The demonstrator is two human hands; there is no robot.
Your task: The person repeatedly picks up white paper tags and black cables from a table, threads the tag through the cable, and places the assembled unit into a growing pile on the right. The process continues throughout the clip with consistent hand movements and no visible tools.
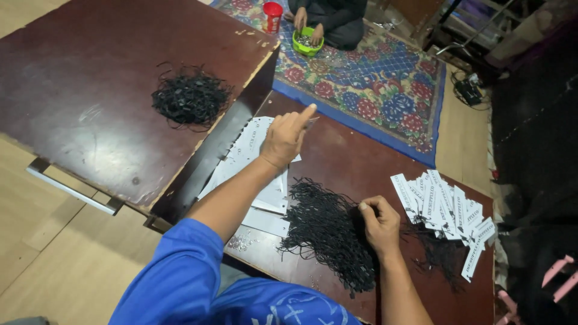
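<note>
My left hand hovers over a stack of white paper tags, pinching a small thin piece between thumb and forefinger. My right hand rests on a heap of black strings on the dark red board, fingers curled onto the strands. To the right lies a fanned row of white printed tags with black strings attached. Both arms reach forward from a blue sleeve.
A second pile of black strings sits on a higher dark tabletop at left. Beyond, another person's hands work in a green bowl on a floral rug, beside a red can.
</note>
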